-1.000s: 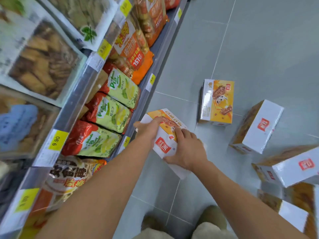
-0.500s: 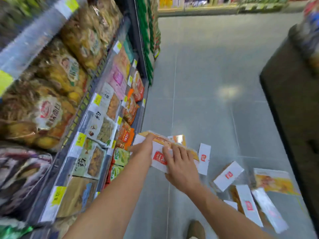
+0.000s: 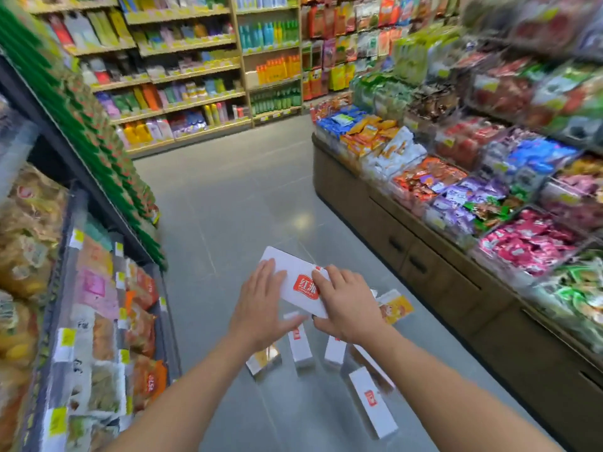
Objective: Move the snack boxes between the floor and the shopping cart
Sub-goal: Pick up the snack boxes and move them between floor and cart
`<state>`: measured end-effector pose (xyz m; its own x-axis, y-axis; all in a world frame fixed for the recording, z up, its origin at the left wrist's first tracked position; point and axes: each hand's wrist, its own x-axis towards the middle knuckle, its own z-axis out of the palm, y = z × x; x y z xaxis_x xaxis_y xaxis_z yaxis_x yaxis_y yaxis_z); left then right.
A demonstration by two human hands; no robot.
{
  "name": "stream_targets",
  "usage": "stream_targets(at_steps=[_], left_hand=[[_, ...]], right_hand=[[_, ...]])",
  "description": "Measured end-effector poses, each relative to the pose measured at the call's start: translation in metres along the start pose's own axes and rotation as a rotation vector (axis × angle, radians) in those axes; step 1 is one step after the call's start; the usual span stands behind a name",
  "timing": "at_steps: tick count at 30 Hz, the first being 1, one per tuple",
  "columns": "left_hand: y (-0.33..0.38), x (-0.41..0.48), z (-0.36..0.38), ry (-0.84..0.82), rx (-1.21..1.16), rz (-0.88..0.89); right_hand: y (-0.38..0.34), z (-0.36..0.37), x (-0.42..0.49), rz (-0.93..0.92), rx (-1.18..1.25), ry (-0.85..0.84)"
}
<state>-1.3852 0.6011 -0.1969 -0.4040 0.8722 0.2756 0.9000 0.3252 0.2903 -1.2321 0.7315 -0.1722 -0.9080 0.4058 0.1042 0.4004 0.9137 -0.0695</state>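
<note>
I hold a white snack box with a red logo in both hands, raised above the floor at the middle of the view. My left hand grips its left side and my right hand grips its right side. Below my hands several more snack boxes lie scattered on the grey floor, among them a white one, another white one and a yellow-faced one. No shopping cart is in view.
Snack shelves with yellow price tags line the left. A low wooden display counter piled with bagged snacks runs along the right. Grey floor stretches ahead to back shelves of bottles.
I have lifted the box off the floor with both hands. My view has swung up from the floor to the aisle ahead, and the other boxes now lie below my hands.
</note>
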Motion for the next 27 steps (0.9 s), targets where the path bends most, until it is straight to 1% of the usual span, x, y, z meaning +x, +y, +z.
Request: stream_targets(at_steps=[1, 2, 5, 6, 8, 9, 10, 13, 15, 18, 27], left_hand=[[0.019, 0.005, 0.003, -0.045, 0.061, 0.141], [0.037, 0.013, 0.004, -0.078, 0.11, 0.241], [0.107, 0.042, 0.003, -0.117, 0.187, 0.492], [0.131, 0.05, 0.005, -0.104, 0.21, 0.573], [0.179, 0.063, 0.01, -0.142, 0.241, 0.689], [0.214, 0.067, 0.015, -0.182, 0.247, 0.739], [0.236, 0.068, 0.02, -0.21, 0.247, 0.769], [0.336, 0.064, 0.044, -0.299, 0.208, 0.894], [0.393, 0.056, 0.061, -0.328, 0.198, 0.958], [0.489, 0.033, 0.084, -0.335, 0.188, 1.079], [0.767, -0.034, 0.121, -0.309, 0.116, 1.341]], right_hand=[[0.02, -0.011, -0.018, 0.027, -0.024, 0.012], [0.037, -0.021, -0.034, 0.047, -0.045, 0.015], [0.09, -0.048, -0.099, 0.105, -0.091, 0.019], [0.106, -0.056, -0.122, 0.127, -0.103, 0.016], [0.132, -0.07, -0.167, 0.168, -0.124, 0.009], [0.148, -0.079, -0.197, 0.204, -0.133, 0.014], [0.156, -0.085, -0.215, 0.232, -0.129, 0.018], [0.192, -0.104, -0.3, 0.387, -0.085, 0.035], [0.214, -0.112, -0.35, 0.472, -0.083, 0.016], [0.253, -0.124, -0.439, 0.585, -0.106, -0.025], [0.342, -0.172, -0.686, 0.89, -0.137, 0.051]])
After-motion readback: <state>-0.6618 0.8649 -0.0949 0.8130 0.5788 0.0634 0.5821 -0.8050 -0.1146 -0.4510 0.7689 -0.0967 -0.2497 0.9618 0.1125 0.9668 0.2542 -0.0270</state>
